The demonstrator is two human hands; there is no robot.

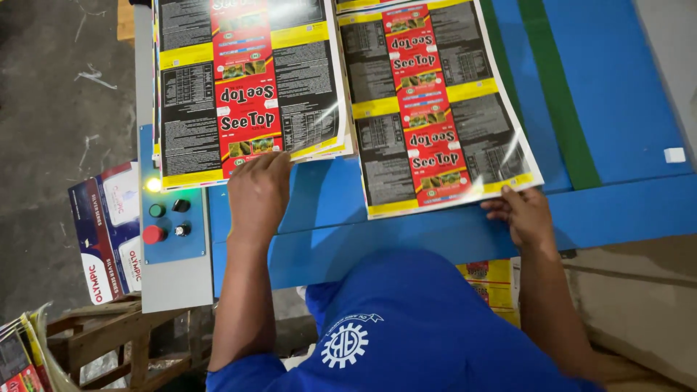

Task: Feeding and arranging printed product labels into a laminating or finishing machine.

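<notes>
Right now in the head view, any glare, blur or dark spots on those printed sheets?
Head view: white glare streaks on the glossy near corners of the left stack of printed sheets and the right stack of printed sheets; sheets and both hands sharp, left hand and right hand show no motion blur; lit indicator lamp on the control panel blooms; concrete floor at left is dim.

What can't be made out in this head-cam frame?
- Left sheet stack: head view, far end cut off by the top edge; its near edge lies under the left hand.
- Right sheet stack: top cut off; number of sheets too thin to tell.
- Right hand: fingertips hidden under the sheet edge.
- Printed sheets below the blue table: mostly hidden by the blue shirt.
</notes>
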